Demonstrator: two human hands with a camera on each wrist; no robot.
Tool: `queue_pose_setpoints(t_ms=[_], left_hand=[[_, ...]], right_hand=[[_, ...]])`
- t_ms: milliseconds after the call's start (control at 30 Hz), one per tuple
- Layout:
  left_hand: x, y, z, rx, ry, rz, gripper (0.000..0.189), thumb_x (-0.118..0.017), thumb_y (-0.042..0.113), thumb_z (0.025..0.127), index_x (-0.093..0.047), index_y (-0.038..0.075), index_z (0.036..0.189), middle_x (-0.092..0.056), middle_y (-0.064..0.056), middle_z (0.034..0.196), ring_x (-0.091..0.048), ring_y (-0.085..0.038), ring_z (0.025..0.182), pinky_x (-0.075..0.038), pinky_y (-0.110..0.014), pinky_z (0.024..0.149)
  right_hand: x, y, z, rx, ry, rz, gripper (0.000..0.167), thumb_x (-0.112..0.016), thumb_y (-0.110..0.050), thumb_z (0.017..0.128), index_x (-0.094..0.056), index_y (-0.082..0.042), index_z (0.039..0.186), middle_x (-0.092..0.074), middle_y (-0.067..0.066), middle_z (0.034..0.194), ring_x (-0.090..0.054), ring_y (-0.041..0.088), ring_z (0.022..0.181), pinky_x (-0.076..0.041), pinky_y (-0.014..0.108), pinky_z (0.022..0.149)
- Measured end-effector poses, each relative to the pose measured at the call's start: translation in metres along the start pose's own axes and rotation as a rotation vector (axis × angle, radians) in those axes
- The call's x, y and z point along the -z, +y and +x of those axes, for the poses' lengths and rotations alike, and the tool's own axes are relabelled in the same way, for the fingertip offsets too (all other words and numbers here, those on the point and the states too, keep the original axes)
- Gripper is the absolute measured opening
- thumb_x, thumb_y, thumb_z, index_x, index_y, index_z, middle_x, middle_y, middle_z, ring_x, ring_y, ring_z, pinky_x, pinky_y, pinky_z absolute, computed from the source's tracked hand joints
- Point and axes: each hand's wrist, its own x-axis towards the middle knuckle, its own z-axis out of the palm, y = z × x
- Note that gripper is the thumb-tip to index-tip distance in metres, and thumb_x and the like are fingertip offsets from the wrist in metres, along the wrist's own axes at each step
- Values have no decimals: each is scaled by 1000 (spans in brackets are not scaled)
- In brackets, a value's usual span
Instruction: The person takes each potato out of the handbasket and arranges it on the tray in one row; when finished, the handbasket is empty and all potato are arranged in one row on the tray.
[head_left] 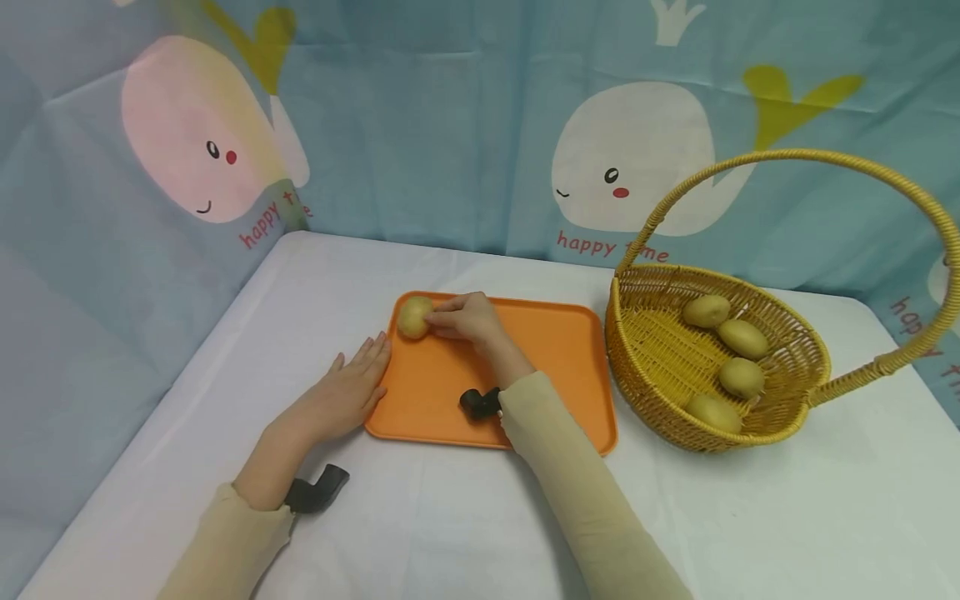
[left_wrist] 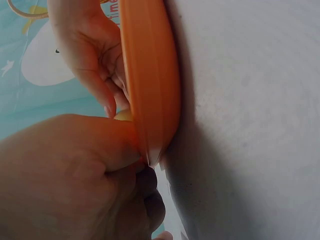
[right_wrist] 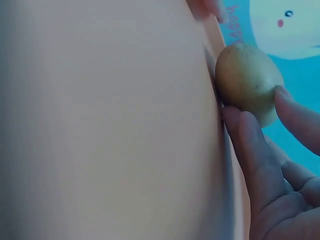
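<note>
Sleeves, two, beige: left sleeve (head_left: 232, 542) and right sleeve (head_left: 592, 500), both above the white table (head_left: 420, 517).

Black fitting (head_left: 322, 490), one, at the left wrist; a second black fitting (head_left: 478, 404) at the right wrist, over the tray.

Left hand (head_left: 348, 387), one, bare, palm down at the tray's left edge; fingers extended, touching the rim, not curled round anything.

Tray (head_left: 555, 350), one, orange, rectangular with rounded corners and a raised rim; lies flat on the table.

Right hand (head_left: 468, 321), one, bare, reaching over the tray; thumb and fingertips pinch the potato from opposite sides.

Potato (head_left: 414, 318), one, yellow-brown, rounded, with small dark specks seen in the right wrist view; located at the tray's far left corner.

Basket (head_left: 637, 392), one, golden wicker, with a tall arched handle (head_left: 795, 156); stands on the table just right of the tray.

Loose potatoes (head_left: 742, 377), four, similar in colour, lying in the basket in an uneven row.

Curtain (head_left: 420, 150), blue, behind and left of the table; printed with a pink whale (head_left: 198, 125), a white whale (head_left: 637, 150) and red "happy time" lettering.
</note>
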Motion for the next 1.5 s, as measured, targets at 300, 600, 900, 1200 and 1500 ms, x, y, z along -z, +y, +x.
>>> queue_pose_setpoints(t_ms=[300, 600, 900, 1200, 1500], left_hand=[[1, 3, 3, 2, -9, -8, 59, -45, 17, 99, -21, -9, 145, -15, -24, 153, -14, -40, 140, -14, -65, 105], [0, 2, 2, 9, -15, -4, 59, -45, 17, 99, -20, -9, 146, -14, -24, 153, -13, -40, 140, -14, -65, 105], [1, 2, 1, -1, -4, 0, 58, -45, 16, 98, -22, -10, 145, -15, -25, 152, -14, -40, 140, -14, -65, 105], [0, 2, 2, 3, -9, -8, 59, -46, 17, 98, -21, -9, 145, -15, -26, 152, -14, -40, 140, -13, -64, 106], [1, 2, 1, 6, -10, -11, 59, -45, 17, 99, -20, -10, 145, -14, -26, 152, -13, -41, 140, -12, -64, 106]], right_hand=[[-7, -1, 0, -7, -4, -4, 28, -70, -2, 83, -66, 11, 107, -64, 23, 110, -67, 29, 94, -55, 28, 73], [0, -1, -4, -18, -65, -7, 30, -70, -2, 84, -64, 11, 110, -66, 23, 106, -67, 28, 94, -55, 31, 77], [15, 0, -10, -17, -108, 32, 30, -63, 4, 86, -60, 12, 116, -64, 26, 111, -63, 34, 103, -54, 33, 81], [25, -1, -14, -17, -129, 52, 31, -62, 4, 87, -59, 11, 118, -64, 25, 111, -64, 32, 102, -53, 35, 83], [38, -13, -39, 88, -168, 28, 36, -65, -3, 87, -59, 11, 120, -66, 19, 111, -63, 31, 104, -48, 40, 92]])
